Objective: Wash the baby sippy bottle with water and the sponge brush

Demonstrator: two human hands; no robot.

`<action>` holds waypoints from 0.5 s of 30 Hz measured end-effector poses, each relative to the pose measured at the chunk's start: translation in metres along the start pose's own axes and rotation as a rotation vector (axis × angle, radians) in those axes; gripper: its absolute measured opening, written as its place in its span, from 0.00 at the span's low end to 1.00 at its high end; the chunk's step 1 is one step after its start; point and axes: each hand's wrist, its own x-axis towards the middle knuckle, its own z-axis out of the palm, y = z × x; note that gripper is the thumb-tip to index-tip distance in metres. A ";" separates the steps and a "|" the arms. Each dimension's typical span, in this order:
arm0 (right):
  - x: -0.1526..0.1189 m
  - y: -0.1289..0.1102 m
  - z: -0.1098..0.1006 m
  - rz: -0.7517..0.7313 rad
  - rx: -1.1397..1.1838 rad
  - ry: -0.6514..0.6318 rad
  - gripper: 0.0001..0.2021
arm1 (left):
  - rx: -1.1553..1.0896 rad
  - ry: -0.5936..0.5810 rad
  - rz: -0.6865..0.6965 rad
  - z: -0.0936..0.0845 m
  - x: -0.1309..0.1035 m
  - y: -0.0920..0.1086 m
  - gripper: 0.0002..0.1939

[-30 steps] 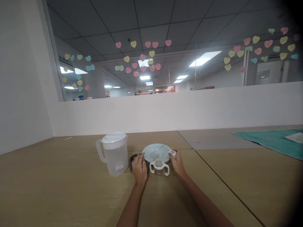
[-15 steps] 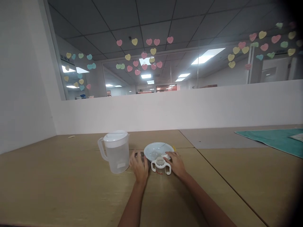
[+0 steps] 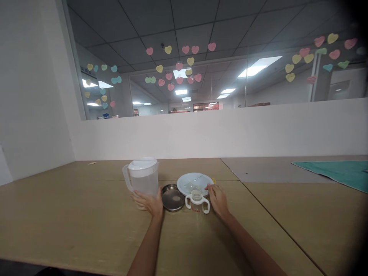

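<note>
A translucent lidded pitcher (image 3: 144, 177) stands upright on the table, its handle to the left. My left hand (image 3: 149, 201) is at its lower front, fingers spread and pointing left. Just right of that hand lies a round dark metal pan (image 3: 173, 199). Beside the pan is a small clear bottle (image 3: 197, 200) with a white two-handled ring, its mouth uncovered. Behind the bottle sits a pale blue plate (image 3: 186, 179) with clear items on it that I cannot make out. My right hand (image 3: 217, 195) is at the plate's right edge, fingers curled, what they hold hidden.
A teal cloth (image 3: 333, 170) lies at the far right of the wooden table (image 3: 86, 214). Seams cross the tabletop. Behind stands a white wall (image 3: 201, 136) below a window with heart-shaped notes. A small flat scrap (image 3: 92, 163) lies at the back left.
My left hand has moved left from the metal pan to the front of the pitcher, uncovering the pan. My right hand stays by the plate, its fingers more curled. The view has shifted slightly.
</note>
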 end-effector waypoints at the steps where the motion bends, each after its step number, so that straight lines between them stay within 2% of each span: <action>1: 0.000 -0.003 -0.002 -0.003 0.027 0.023 0.23 | 0.001 -0.016 -0.008 0.001 0.004 -0.003 0.56; 6: -0.005 -0.014 -0.004 -0.108 0.101 0.061 0.24 | -0.082 -0.053 0.085 0.004 0.015 -0.014 0.52; 11: -0.014 -0.019 0.003 -0.175 -0.005 -0.054 0.26 | -0.043 -0.029 0.181 -0.004 0.015 -0.014 0.49; 15: -0.017 -0.020 0.007 -0.209 -0.096 -0.097 0.27 | 0.052 -0.018 0.352 -0.018 0.014 -0.004 0.42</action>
